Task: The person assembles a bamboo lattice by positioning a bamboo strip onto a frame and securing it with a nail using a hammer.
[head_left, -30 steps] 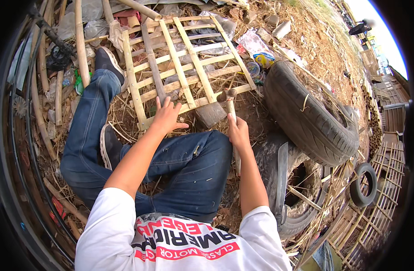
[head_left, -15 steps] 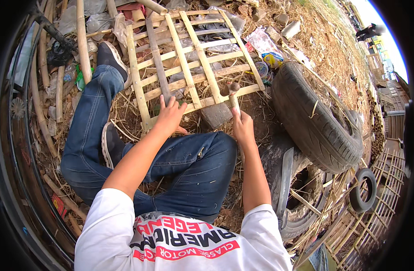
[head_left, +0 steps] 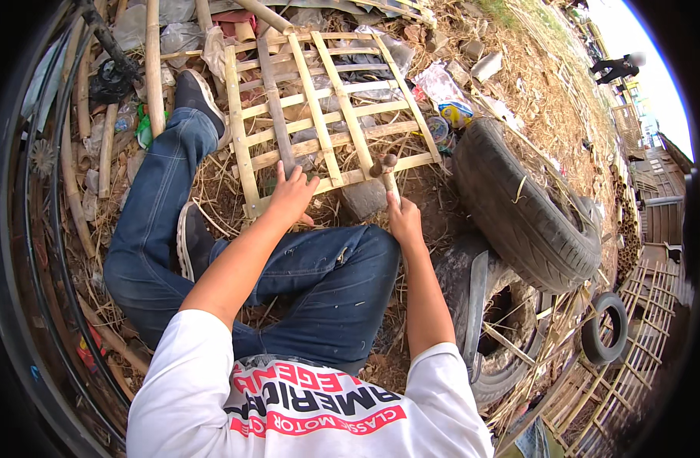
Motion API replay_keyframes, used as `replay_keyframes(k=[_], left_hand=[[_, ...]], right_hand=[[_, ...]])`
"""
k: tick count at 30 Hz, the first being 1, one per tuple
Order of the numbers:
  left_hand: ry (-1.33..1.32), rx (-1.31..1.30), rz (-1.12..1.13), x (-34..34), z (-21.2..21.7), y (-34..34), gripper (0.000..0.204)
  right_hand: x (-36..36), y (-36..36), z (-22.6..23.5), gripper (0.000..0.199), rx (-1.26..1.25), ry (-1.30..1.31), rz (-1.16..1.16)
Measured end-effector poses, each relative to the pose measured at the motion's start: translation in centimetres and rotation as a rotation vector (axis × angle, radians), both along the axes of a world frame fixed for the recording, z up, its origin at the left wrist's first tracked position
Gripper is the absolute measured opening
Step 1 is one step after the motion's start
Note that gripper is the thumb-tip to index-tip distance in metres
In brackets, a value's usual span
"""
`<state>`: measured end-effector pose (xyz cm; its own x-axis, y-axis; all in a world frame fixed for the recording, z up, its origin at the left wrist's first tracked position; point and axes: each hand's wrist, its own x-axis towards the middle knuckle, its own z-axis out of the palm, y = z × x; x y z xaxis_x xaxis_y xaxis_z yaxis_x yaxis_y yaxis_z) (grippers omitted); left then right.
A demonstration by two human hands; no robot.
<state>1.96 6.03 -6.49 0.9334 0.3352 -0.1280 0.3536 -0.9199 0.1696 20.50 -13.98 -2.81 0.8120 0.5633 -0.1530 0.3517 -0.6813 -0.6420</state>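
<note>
A lattice of split bamboo slats (head_left: 319,120) lies in front of me, its pale strips crossing and one upright slat (head_left: 277,114) darker grey. My left hand (head_left: 292,198) rests over its near edge, fingers on the lower end of the dark slat and thumb apart, holding the lattice down. In my right hand (head_left: 405,221) is a hammer (head_left: 390,182), gripped by its pale handle. Its rusty head is over the near rail, right of centre; contact with the bamboo cannot be made out. A grey block (head_left: 364,200) sits beneath that rail.
Two large worn tyres, one upper (head_left: 518,210) and one lower (head_left: 510,389), lie at my right, with a long flat blade (head_left: 476,305) across the lower one. Bamboo poles (head_left: 153,69) and plastic litter lie far left. A distant person (head_left: 616,69) stands upper right.
The whole view has shifted and turned slightly. Both hands keep nearly the same places on the lattice and hammer; the hammer head stays over the near rail.
</note>
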Motion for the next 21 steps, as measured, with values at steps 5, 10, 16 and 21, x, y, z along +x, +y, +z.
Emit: replay_keyframes(k=[5, 10, 16, 21], left_hand=[[-0.080, -0.002, 0.002, -0.8, 0.3, 0.2, 0.104], [-0.193, -0.018, -0.002, -1.3, 1.6, -0.3, 0.102], [-0.168, -0.002, 0.041, -1.0, 3.6, 0.1, 0.103], [-0.168, -0.030, 0.018, 1.8, 4.9, -1.1, 0.108]], right_hand=[[-1.0, -2.1, 0.9, 0.052, 0.003, 0.023, -0.020], [-4.1, -5.2, 2.6, 0.039, 0.151, 0.275, -0.159], [-7.5, -5.4, 4.2, 0.039, 0.181, 0.301, -0.195], [-7.1, -5.4, 3.7, 0.040, 0.179, 0.321, -0.261]])
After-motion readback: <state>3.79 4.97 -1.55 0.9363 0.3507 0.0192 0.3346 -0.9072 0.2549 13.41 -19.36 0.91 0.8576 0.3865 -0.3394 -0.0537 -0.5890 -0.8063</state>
